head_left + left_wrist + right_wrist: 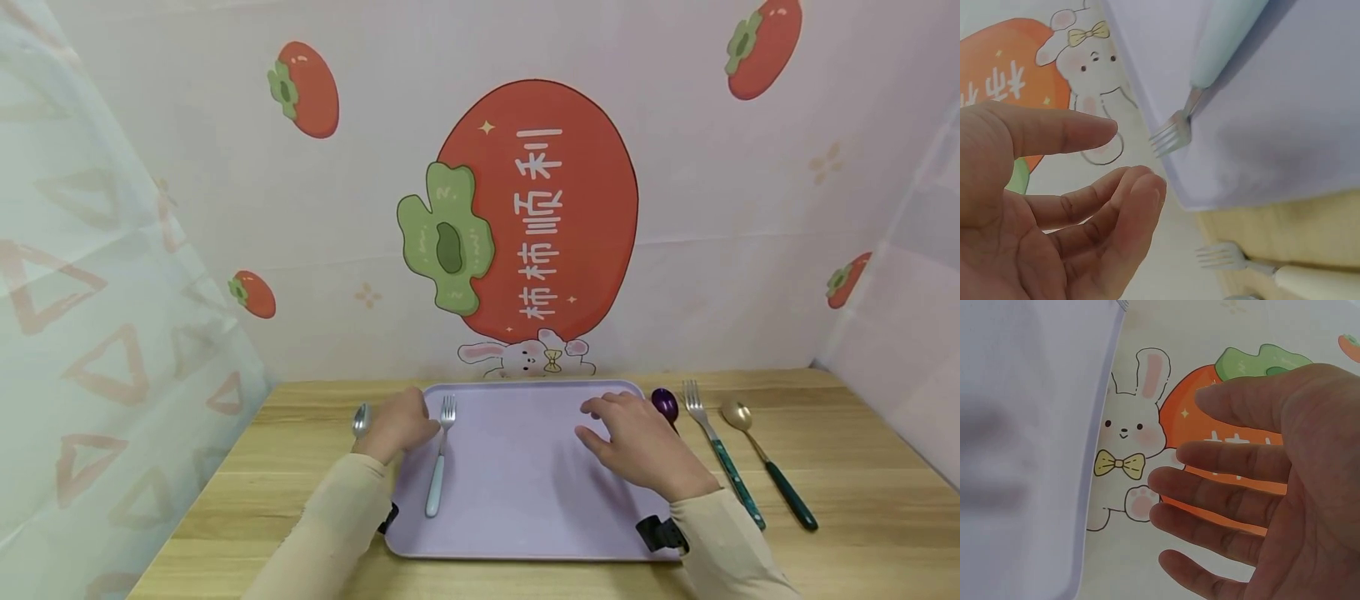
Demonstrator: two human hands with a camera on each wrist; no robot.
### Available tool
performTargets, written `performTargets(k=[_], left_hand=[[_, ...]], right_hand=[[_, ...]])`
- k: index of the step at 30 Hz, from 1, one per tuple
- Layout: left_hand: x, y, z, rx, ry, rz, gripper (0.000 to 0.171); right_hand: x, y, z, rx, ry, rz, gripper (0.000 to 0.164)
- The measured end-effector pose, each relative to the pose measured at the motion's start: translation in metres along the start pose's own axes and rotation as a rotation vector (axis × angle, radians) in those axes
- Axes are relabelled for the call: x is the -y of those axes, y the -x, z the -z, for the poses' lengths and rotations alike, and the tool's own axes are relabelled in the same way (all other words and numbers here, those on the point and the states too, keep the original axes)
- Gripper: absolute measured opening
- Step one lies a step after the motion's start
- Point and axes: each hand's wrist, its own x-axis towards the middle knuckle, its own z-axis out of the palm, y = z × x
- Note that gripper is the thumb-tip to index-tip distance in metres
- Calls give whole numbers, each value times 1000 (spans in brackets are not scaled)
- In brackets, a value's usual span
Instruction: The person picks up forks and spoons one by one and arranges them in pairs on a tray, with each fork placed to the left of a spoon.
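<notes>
Placing or picking up seems in hand: the left hand, empty with fingers loosely bent, is beside the pale-blue-handled fork on the lilac tray's left; the right hand hovers empty, fingers spread. Lifting the fork would call for pinching its handle.

A person's left sleeve and right sleeve, long, plain and pale cream, match at the near side of the scene, the cloth softly creased and fitted down to narrow cuffs. A black fitting, blocky with a curved band, is worn at the right wrist, on the side toward the middle; a smaller piece of black shows at the left wrist, mostly hidden by the arm. Left hand and right hand are bare, with fine creases across the left palm and rounded tips to the right fingers.
</notes>
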Motion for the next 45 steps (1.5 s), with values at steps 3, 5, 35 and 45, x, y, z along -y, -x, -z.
performTargets(k=[3, 5, 35, 45], left_hand=[[2, 3, 7, -11, -11, -3, 14], [3, 5, 11, -16, -15, 1, 14], [54, 16, 36, -61, 47, 27, 43], [73, 21, 42, -70, 60, 18, 38]], right_hand=[[0, 1, 0, -5, -4, 9, 26], [1, 1, 0, -7, -10, 14, 25], [-1, 1, -2, -34, -6, 30, 25], [2, 1, -1, 6, -14, -22, 27]])
